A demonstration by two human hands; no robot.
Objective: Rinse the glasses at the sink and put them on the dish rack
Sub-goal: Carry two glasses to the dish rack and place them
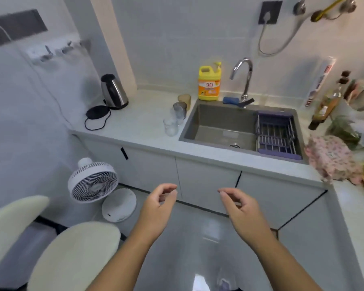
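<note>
The left hand (159, 203) and right hand (239, 204) hover low in front of the cabinet doors, well apart from the counter (139, 120), with fingers loosely curled and holding nothing. On the floor at the left stands a white fan (93, 181). A kettle (114, 92) sits on the counter's back left. The glasses (171, 126) stand clustered on the counter just beside the sink's (208, 120) left rim. A yellow detergent bottle (209, 85) and faucet (243, 76) stand behind the sink. The dish rack (275, 135) fills its right side.
</note>
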